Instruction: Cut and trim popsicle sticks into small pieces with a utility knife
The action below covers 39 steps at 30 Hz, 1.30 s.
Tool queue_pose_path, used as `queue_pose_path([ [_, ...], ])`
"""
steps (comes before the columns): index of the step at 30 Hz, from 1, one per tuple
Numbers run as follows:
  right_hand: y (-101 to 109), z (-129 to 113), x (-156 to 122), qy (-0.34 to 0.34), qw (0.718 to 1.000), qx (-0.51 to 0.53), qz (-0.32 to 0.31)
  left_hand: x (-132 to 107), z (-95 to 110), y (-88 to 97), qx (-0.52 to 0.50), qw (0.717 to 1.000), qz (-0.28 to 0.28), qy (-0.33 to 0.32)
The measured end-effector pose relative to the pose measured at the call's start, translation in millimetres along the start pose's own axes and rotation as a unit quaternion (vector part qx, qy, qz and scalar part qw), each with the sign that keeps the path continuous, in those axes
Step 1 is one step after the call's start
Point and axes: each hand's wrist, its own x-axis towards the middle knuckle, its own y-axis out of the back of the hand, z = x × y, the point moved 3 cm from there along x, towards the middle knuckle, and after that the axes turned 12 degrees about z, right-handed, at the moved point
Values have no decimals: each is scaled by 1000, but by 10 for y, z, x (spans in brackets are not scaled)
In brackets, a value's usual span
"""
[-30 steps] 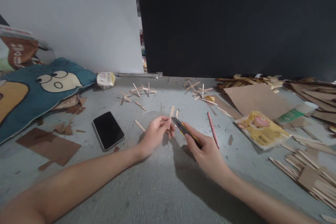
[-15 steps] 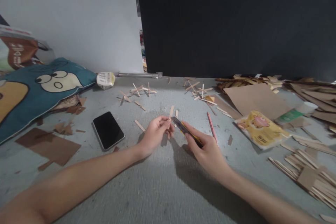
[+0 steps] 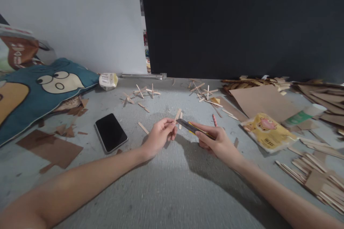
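Note:
My left hand [image 3: 161,133] pinches a flat wooden craft stick [image 3: 177,114] near its lower end, so the stick points up and away from me. In my right hand [image 3: 215,141] is a black and yellow utility knife [image 3: 194,128], its tip beside the held stick at my left fingertips. Whether blade and wood touch, I cannot tell. Just behind the knife tip another craft stick [image 3: 180,121] lies on the table. One more stick [image 3: 143,127] rests left of my left hand. A red patterned pencil-like stick [image 3: 214,120] is partly hidden behind my right hand.
A phone [image 3: 111,133] lies left, beside a cardboard piece [image 3: 51,147] and a blue cushion [image 3: 64,80]. Several crossed-stick pieces [image 3: 152,91] stand at the back. To the right are a yellow packet [image 3: 267,130], a cardboard sheet [image 3: 262,102] and bundled sticks [image 3: 314,182].
My right hand and the knife have shifted right, and the knife lies at a flatter angle. The stick in my left hand leans further right. My left hand has barely moved.

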Motion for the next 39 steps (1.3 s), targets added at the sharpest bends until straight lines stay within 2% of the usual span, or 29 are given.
queue_pose_path([
  [8, -16, 93, 45, -48, 996, 74, -27, 17, -13, 2, -10, 1000, -11, 8],
  [15, -15, 139, 66, -56, 993, 92, -38, 14, -13, 6, -6, 1000, -12, 15],
  [22, 13, 144, 80, 3, 999, 46, -27, 26, -3, -1, 0, 1000, -13, 6],
  [24, 24, 142, 78, 30, 999, 24, 0, 28, -17, 2, -4, 1000, -5, 2],
  [26, 42, 139, 81, 78, 995, -27, 54, 19, -22, 3, -10, 1000, 5, -12],
  [29, 49, 156, 97, 178, 964, -147, 132, -19, -1, -6, 4, 999, 7, -38],
  [33, -10, 214, 119, 314, 895, -273, 160, -79, 36, -32, 50, 997, -12, -52],
  [36, -43, 191, 78, 376, 848, -301, 222, -107, 28, -53, 80, 995, -25, -56],
  [39, -119, 94, -4, 421, 831, -288, 222, -143, -2, -92, 72, 994, -54, -58],
])
